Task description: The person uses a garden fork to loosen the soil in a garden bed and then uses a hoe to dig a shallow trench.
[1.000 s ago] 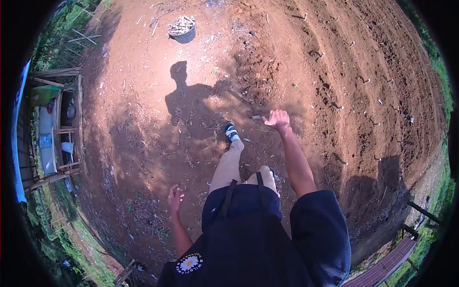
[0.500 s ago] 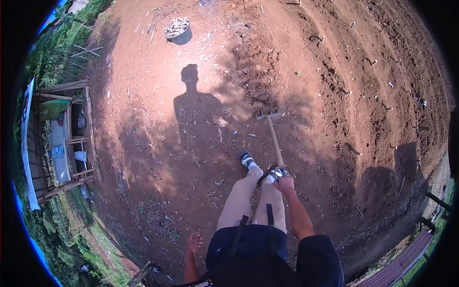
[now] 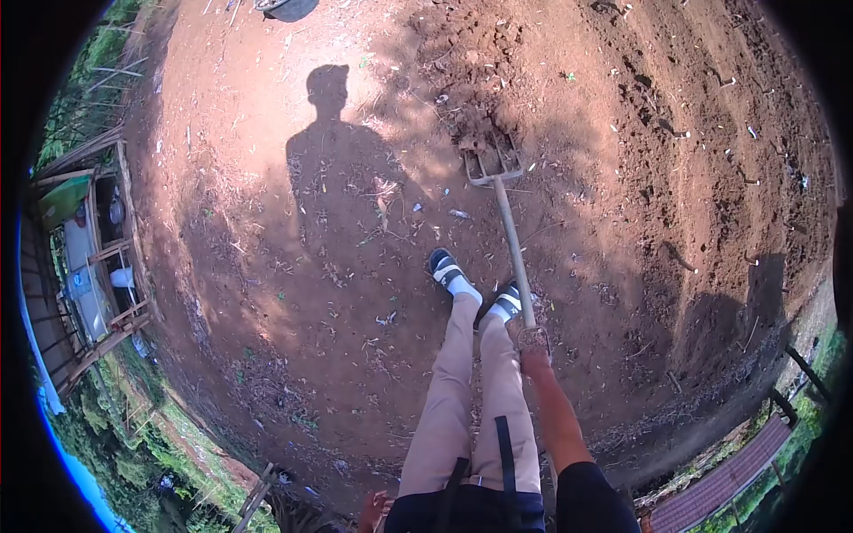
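Note:
My right hand (image 3: 535, 361) is closed round the grip at the top of a garden fork (image 3: 511, 238). The fork slopes away from me along a long pale handle. Its several metal tines point forward and meet loosened brown soil (image 3: 478, 111), where their tips are partly hidden. Down by my left hip, my left hand (image 3: 375, 510) hangs with loosely spread fingers and nothing visible in it; part of it is cut off by the dark clothing. My sandalled feet (image 3: 475, 289) stand just left of the handle.
Rows of tilled soil with short pale stakes (image 3: 695, 270) run along the right. A dark bucket (image 3: 289, 9) is cut off at the top edge. On the left stands a wooden shelter (image 3: 133, 231). A tiled roof (image 3: 724, 480) shows at lower right.
The fork has turned so its tines now point forward into the soil, and its handle shows longer. My left hand has dropped lower. The bucket has slid up toward the frame's edge.

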Motion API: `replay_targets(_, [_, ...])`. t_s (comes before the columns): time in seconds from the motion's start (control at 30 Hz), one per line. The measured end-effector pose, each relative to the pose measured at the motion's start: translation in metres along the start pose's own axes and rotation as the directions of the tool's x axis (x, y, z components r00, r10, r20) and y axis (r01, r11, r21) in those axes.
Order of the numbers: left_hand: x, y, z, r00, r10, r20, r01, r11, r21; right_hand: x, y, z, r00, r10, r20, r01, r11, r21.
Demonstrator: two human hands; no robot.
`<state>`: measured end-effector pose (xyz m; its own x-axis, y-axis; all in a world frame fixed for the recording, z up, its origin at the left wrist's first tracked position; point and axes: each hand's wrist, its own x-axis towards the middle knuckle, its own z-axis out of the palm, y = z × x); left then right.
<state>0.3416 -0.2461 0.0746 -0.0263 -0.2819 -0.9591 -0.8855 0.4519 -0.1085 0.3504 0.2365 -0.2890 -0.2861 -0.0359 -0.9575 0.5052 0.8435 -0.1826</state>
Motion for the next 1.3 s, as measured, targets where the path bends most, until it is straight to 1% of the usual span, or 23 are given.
replay_targets(0.07, [-0.002, -0.003, 0.007, 0.997, 0.071, -0.01, -0.071, 0.997, -0.004, -0.008, 0.0, 0.004, 0.99, 0.012, -0.143, 0.0, 0.996, 0.087])
replay_targets(0.13, [-0.005, 0.023, 0.021, 0.984, 0.18, -0.015, -0.18, 0.984, -0.009, -0.037, -0.004, -0.038, 0.991, -0.009, -0.136, 0.018, 0.998, 0.061])
replay_targets(0.2, [-0.021, 0.056, 0.037, 0.991, 0.119, -0.061, -0.12, 0.993, -0.011, -0.079, -0.009, -0.087, 0.987, -0.035, -0.157, 0.043, 0.998, 0.051])
replay_targets(0.33, [0.027, 0.036, 0.035, 0.982, 0.183, -0.047, -0.189, 0.967, -0.172, -0.136, -0.013, -0.183, 0.953, -0.107, -0.285, 0.108, 0.994, -0.01])
replay_targets(0.4, [0.096, 0.0, 0.008, 0.877, 0.327, 0.352, -0.264, 0.94, -0.215, -0.182, -0.042, -0.24, 0.89, 0.014, -0.457, -0.042, 0.998, -0.052])
replay_targets(0.43, [0.061, 0.011, 0.004, 0.874, 0.34, 0.347, -0.273, 0.935, -0.228, -0.188, -0.046, -0.27, 0.78, -0.079, -0.621, -0.044, 0.983, -0.18])
replay_targets(0.5, [0.031, -0.026, -0.003, 0.891, 0.332, 0.311, -0.258, 0.931, -0.257, -0.211, -0.055, -0.354, 0.412, -0.304, -0.859, 0.128, 0.953, -0.275])
replay_targets(0.53, [0.02, -0.042, -0.002, 0.898, 0.323, 0.299, -0.245, 0.931, -0.269, -0.224, -0.054, -0.397, 0.164, -0.447, -0.88, -0.081, 0.883, -0.463])
replay_targets(0.57, [0.008, -0.059, -0.003, 0.907, 0.308, 0.286, -0.23, 0.933, -0.277, -0.262, -0.072, -0.444, 0.291, -0.282, -0.914, 0.02, 0.957, -0.289])
replay_targets(0.6, [0.003, -0.058, -0.004, 0.912, 0.312, 0.268, -0.233, 0.929, -0.289, -0.289, -0.082, -0.477, 0.381, -0.228, -0.896, 0.069, 0.973, -0.219])
replay_targets(0.63, [0.001, -0.05, -0.005, 0.915, 0.32, 0.247, -0.24, 0.922, -0.304, -0.31, -0.087, -0.501, 0.401, -0.24, -0.884, 0.038, 0.969, -0.245])
replay_targets(0.7, [-0.01, -0.058, -0.001, 0.931, 0.292, 0.219, -0.212, 0.921, -0.327, -0.369, -0.109, -0.526, 0.621, -0.108, -0.776, -0.017, 0.988, -0.151])
replay_targets(0.73, [-0.012, -0.06, 0.005, 0.938, 0.277, 0.21, -0.196, 0.921, -0.336, -0.391, -0.116, -0.522, 0.639, -0.11, -0.762, -0.022, 0.987, -0.161])
replay_targets(0.8, [-0.022, -0.072, 0.018, 0.953, 0.227, 0.202, -0.147, 0.927, -0.345, -0.417, -0.12, -0.505, 0.592, -0.153, -0.791, 0.018, 0.984, -0.177])
replay_targets(0.87, [-0.023, -0.059, 0.031, 0.961, 0.207, 0.185, -0.13, 0.925, -0.357, -0.391, -0.106, -0.484, 0.607, -0.176, -0.775, 0.001, 0.975, -0.22])
replay_targets(0.9, [-0.024, -0.042, 0.031, 0.964, 0.209, 0.163, -0.138, 0.921, -0.365, -0.376, -0.106, -0.475, 0.599, -0.207, -0.774, 0.003, 0.967, -0.256])
replay_targets(0.93, [-0.022, -0.02, 0.031, 0.966, 0.219, 0.14, -0.154, 0.915, -0.374, -0.369, -0.109, -0.465, 0.686, -0.142, -0.714, -0.048, 0.97, -0.239])
replay_targets(0.97, [-0.02, -0.002, 0.03, 0.968, 0.225, 0.115, -0.167, 0.91, -0.38, -0.339, -0.099, -0.448, 0.634, -0.217, -0.742, -0.005, 0.959, -0.285])
replay_targets(1.0, [-0.016, 0.02, 0.034, 0.967, 0.236, 0.095, -0.182, 0.902, -0.391, -0.299, -0.086, -0.428, 0.644, -0.175, -0.745, -0.065, 0.957, -0.282])
replay_targets(1.03, [-0.013, 0.036, 0.041, 0.968, 0.239, 0.078, -0.189, 0.896, -0.403, -0.297, -0.077, -0.412, 0.651, -0.232, -0.722, -0.055, 0.935, -0.35])
replay_targets(1.13, [-0.003, 0.08, 0.016, 0.969, 0.245, 0.02, -0.22, 0.903, -0.368, -0.289, -0.063, -0.399, 0.688, -0.188, -0.701, -0.051, 0.951, -0.305])
replay_targets(1.2, [0.007, 0.111, 0.033, 0.966, 0.258, 0.016, -0.234, 0.898, -0.372, -0.283, -0.059, -0.397, 0.526, -0.29, -0.799, -0.062, 0.924, -0.377])
replay_targets(1.3, [0.017, 0.153, 0.032, 0.961, 0.274, -0.021, -0.262, 0.891, -0.37, -0.282, -0.065, -0.397, 0.545, -0.241, -0.803, -0.072, 0.941, -0.332])
